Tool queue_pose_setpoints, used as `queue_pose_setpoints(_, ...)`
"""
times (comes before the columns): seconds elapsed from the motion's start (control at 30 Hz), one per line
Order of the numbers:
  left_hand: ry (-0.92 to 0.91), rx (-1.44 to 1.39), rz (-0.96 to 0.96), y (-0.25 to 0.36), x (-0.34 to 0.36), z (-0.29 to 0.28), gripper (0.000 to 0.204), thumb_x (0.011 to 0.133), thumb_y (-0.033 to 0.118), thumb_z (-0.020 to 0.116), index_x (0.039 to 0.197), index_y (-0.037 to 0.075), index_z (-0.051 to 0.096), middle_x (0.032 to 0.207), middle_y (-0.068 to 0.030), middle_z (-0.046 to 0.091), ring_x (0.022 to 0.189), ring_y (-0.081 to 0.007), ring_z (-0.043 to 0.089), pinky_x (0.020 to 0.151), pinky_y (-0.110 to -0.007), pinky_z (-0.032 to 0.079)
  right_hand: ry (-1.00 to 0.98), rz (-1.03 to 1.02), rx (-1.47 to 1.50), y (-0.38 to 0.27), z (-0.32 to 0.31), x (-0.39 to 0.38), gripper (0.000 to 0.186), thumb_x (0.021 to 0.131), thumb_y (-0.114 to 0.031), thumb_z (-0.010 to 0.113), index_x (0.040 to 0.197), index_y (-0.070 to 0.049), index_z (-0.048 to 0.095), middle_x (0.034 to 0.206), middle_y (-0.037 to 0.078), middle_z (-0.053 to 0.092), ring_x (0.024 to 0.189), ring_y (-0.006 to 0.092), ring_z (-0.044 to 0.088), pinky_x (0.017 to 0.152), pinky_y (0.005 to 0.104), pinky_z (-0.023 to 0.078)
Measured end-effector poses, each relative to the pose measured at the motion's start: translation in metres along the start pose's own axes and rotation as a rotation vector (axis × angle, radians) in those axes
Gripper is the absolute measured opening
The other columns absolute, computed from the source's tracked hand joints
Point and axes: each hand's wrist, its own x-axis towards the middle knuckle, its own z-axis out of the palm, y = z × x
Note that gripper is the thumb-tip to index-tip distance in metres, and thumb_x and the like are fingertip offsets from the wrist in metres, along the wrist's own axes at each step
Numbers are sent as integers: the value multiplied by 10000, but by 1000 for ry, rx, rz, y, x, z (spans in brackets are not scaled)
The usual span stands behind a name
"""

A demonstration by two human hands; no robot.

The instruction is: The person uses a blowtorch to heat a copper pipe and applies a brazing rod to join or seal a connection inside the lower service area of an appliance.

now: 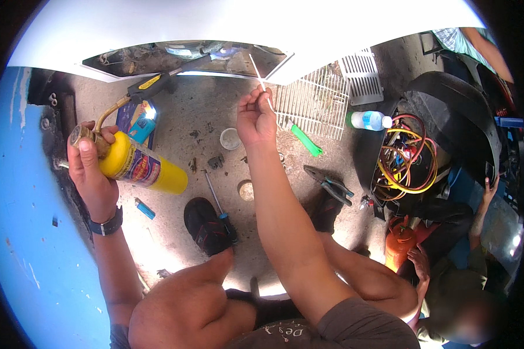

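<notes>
At left, a person's left hand (96, 180) wrapped around the brass valve (78, 135) of a yellow metal gas cylinder (172, 175), its black-handled torch (144, 88) angled toward a white panel (384, 35). To the right, the right hand's (257, 119) fingers pinched a thin white rod (255, 67). The step appeared to be readying torch and rod; the next move likely called for careful alignment.

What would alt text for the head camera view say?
A person's left hand grips a yellow torch cylinder near its top; the right hand holds a thin white rod. Pliers and a screwdriver lie on the grey floor.
</notes>
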Motion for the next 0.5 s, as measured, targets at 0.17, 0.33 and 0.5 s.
queue_pose_setpoints(0.17, 61, 15, -25, -2, -3, 7, 392, 1056, 327, 508, 1279, 6, 524, 1011, -125, 670, 1068, -232, 649, 939, -343, 521, -5, 2, -60, -2, 7, 4, 116, 1040, -141, 512, 1126, -102, 580, 1020, 33, 647, 870, 143, 624, 798, 310, 560)
queue_pose_setpoints(0.33, 58, 9, -8, -3, -4, 7, 387, 1057, 326, 505, 1276, 7, 525, 1005, -118, 663, 1049, -222, 645, 934, -334, 514, -27, -33, -117, -3, 17, 9, 183, 1052, -181, 480, 1023, -61, 615, 928, 45, 644, 829, 157, 604, 789, 321, 547)
queue_pose_setpoints(0.5, 41, 9, 12, -1, -3, 11, 378, 1060, 321, 500, 1270, 9, 528, 997, -111, 658, 1037, -214, 644, 931, -329, 510, -49, -53, -171, -11, 14, 16, 119, 1049, -136, 481, 1072, -75, 581, 988, 53, 643, 866, 166, 625, 763, 327, 564)
